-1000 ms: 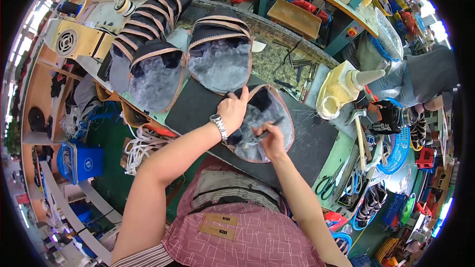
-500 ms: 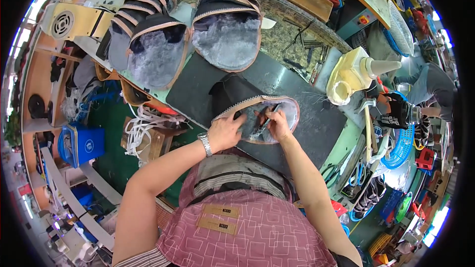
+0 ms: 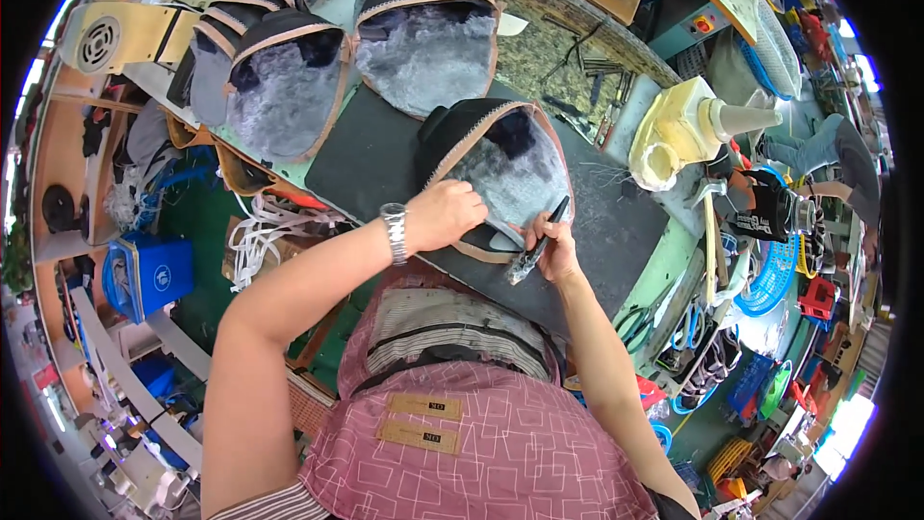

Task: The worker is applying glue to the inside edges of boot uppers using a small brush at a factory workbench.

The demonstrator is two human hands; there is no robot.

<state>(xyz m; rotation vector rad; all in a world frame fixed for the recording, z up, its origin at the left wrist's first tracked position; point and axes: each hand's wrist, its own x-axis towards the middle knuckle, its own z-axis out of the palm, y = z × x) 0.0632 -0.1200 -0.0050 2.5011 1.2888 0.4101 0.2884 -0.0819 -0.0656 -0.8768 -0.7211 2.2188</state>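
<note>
A grey fleecy shoe upper with a tan edge band (image 3: 510, 169) lies on a black mat (image 3: 616, 231) on the workbench. My left hand (image 3: 443, 214), with a metal watch on its wrist, presses down on the near left edge of that upper. My right hand (image 3: 551, 248) grips a dark slim pen-like tool (image 3: 537, 243), whose upper end rests at the near edge of the fleece.
Two more fleecy uppers (image 3: 289, 87) (image 3: 428, 39) lie beyond the mat, with a row of others stacked behind. A cream machine with a cone (image 3: 688, 130) stands to the right. Scissors (image 3: 635, 323) and blue baskets (image 3: 775, 274) sit at the right edge; a blue bin (image 3: 144, 274) stands lower left.
The view has tilted down. The upper now lies flat under my left hand, and my right hand has moved to its near right edge with the tool.
</note>
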